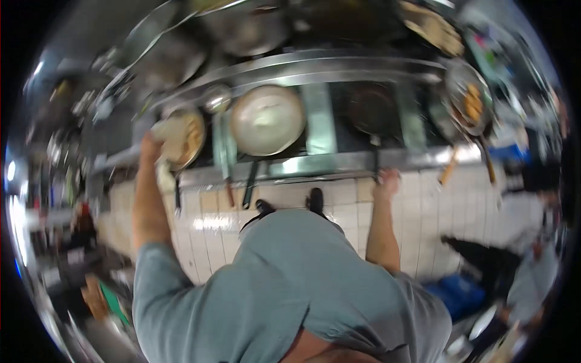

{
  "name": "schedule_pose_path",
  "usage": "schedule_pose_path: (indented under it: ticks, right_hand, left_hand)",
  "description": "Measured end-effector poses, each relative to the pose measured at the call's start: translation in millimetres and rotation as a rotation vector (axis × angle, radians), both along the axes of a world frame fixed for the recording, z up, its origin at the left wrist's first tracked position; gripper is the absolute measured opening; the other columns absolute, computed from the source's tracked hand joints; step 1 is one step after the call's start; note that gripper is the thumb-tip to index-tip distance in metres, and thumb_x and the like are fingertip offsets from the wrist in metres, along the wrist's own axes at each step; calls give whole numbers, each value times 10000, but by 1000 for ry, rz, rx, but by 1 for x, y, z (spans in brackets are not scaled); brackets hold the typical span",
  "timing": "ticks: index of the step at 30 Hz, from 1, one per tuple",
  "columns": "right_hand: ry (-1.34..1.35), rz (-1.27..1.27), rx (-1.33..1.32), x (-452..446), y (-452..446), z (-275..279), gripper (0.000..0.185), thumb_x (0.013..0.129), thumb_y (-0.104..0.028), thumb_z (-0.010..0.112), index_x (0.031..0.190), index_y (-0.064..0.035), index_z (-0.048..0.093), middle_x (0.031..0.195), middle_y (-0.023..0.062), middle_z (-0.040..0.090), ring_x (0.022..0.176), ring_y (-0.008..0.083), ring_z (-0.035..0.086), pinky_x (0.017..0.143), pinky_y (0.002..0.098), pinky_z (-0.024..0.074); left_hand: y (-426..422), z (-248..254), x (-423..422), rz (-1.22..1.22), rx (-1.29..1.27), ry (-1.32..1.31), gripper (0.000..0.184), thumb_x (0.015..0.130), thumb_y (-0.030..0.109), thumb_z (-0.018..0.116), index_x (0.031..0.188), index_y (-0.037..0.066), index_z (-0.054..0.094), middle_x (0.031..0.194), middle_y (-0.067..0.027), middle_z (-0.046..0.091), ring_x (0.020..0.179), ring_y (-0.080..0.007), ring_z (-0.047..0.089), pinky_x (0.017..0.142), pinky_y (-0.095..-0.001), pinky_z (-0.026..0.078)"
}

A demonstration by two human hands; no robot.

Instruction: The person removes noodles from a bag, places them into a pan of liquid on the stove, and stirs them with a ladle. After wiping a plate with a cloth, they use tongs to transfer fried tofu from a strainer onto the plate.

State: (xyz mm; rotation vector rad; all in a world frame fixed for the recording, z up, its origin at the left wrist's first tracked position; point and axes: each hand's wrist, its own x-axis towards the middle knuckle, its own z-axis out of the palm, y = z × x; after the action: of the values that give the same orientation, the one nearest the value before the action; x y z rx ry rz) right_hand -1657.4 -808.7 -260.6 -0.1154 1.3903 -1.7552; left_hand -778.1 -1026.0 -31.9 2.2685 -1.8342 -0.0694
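Observation:
My left hand (151, 146) is closed on a pale, blurred item (172, 133) that overlaps the left side of a pan (193, 142) with light brown food in it. At the end of the black handle (376, 158) of a dark frying pan (370, 109), my right hand (388, 181) has its fingers closed. That pan sits on the stove, right of centre. Between my hands stands a wide, light-coloured pan (266, 121) with something whitish in its middle and its black handle toward me. Motion blurs both hands.
A ladle (218, 98) lies left of the wide pan. At the right, a pan (469, 100) holds orange-brown pieces. Large metal pans (248, 30) stand behind the steel rail (290, 72). A co-worker's grey sleeve (534, 281) shows at lower right, near a blue object (457, 296).

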Motion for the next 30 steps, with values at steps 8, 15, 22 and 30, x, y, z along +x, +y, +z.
schedule_pose_path:
  ticks: [8, 15, 22, 30]
  right_hand:
    - [-383, 192, -19, 52, -20, -92, 281, 1059, -149, 419, 1290, -107, 573, 1283, 66, 604, 1157, 225, 567, 1096, 479, 461]
    - [-598, 27, 70, 49, -31, -80, 203, 1056, -102, 438, 1148, -33, 605, 1077, 99, 670, 891, 225, 655, 870, 326, 594]
    - [-394, 303, 377, 95, 29, -66, 361, 1071, -412, 491, 1162, -62, 487, 729, 46, 530, 646, 169, 560, 568, 259, 509]
    - [169, 971, 774, 276, 123, -39, 443, 1000, -436, 618, 1268, -86, 575, 1012, 71, 662, 791, 182, 664, 649, 340, 553]
  left_hand:
    - [34, 87, -110, 217, 72, -43, 800, 767, 284, 863, 1440, 66, 489, 1284, -231, 659, 1215, -405, 616, 1031, -458, 495]
    - [38, 104, -103, 189, 59, 204, 804, 756, 322, 885, 1426, 85, 511, 1253, -191, 683, 1176, -364, 644, 1018, -419, 501]
    - [15, 88, -44, 82, -30, 136, 752, 781, 319, 862, 1414, 83, 533, 1255, -200, 680, 1171, -363, 646, 1020, -418, 494]
    - [-40, 91, 27, -210, 4, 20, 674, 807, 308, 807, 1398, 93, 565, 1326, -206, 645, 1229, -382, 608, 1041, -438, 490]
